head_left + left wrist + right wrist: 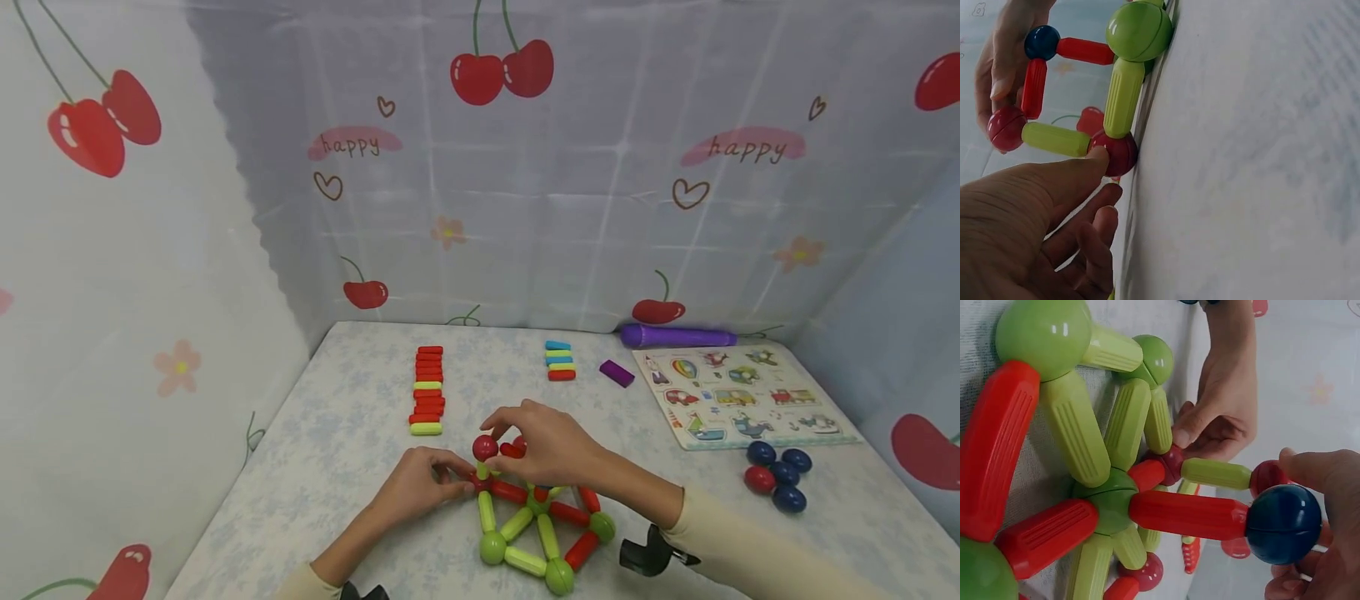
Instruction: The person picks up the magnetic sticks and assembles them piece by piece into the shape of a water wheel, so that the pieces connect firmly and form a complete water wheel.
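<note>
A construction of magnetic sticks and balls stands on the table, with lime sticks (524, 561), red sticks (581, 551) and green balls (559, 576). At its left corner my left hand (422, 490) pinches a dark red ball (1116, 153) low by the tabletop. Above that ball an upright lime stick (1217, 473) carries another red ball (485, 447), which my right hand (558, 443) pinches from above between thumb and fingers. In the left wrist view a red stick (1034, 89) links this upper ball to a blue ball (1042, 42). A second red stick (1189, 515) holds the blue ball over the green hub ball (1110, 501).
Loose red and lime sticks (428, 385) form a column at the back left, with a shorter stack (560, 361) further right. A purple block (617, 373), purple microphone (678, 337) and picture board (746, 398) lie back right. Several blue balls (785, 473) and a red ball (760, 479) sit right.
</note>
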Demonstrator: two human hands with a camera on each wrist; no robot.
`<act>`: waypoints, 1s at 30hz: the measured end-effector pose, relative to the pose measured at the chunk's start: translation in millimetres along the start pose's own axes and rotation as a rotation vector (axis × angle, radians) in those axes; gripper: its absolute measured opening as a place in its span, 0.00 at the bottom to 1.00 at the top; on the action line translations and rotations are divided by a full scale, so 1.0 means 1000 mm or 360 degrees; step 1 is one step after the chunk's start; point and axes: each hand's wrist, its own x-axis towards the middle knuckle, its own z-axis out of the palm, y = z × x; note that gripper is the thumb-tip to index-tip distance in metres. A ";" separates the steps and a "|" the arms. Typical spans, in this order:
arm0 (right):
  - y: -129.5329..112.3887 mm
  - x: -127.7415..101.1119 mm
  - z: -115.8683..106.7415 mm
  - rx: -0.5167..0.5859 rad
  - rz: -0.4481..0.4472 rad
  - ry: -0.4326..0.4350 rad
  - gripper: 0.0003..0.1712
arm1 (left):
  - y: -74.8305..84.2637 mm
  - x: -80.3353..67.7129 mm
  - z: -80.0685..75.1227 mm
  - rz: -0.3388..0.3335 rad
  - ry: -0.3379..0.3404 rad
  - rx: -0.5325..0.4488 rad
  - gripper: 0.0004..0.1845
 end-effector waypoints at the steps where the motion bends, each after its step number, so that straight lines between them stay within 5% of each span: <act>1: 0.000 -0.003 -0.001 -0.0014 0.0020 0.0003 0.27 | 0.001 0.000 -0.002 0.0001 0.0007 0.0007 0.08; 9: 0.001 -0.031 -0.002 -0.0157 0.0132 0.0102 0.23 | 0.032 -0.002 -0.032 0.0134 0.0203 0.0006 0.14; 15: 0.001 -0.043 0.014 -0.0165 0.0176 0.0280 0.16 | 0.048 0.006 -0.031 0.0317 0.0212 0.0062 0.15; 23: 0.005 -0.047 0.030 -0.0073 0.0189 0.0484 0.15 | 0.049 0.010 -0.024 0.0282 0.0247 0.0079 0.14; 30: 0.008 -0.050 0.025 -0.0044 0.0219 0.0461 0.17 | 0.049 0.013 -0.027 0.0283 0.0212 0.0081 0.15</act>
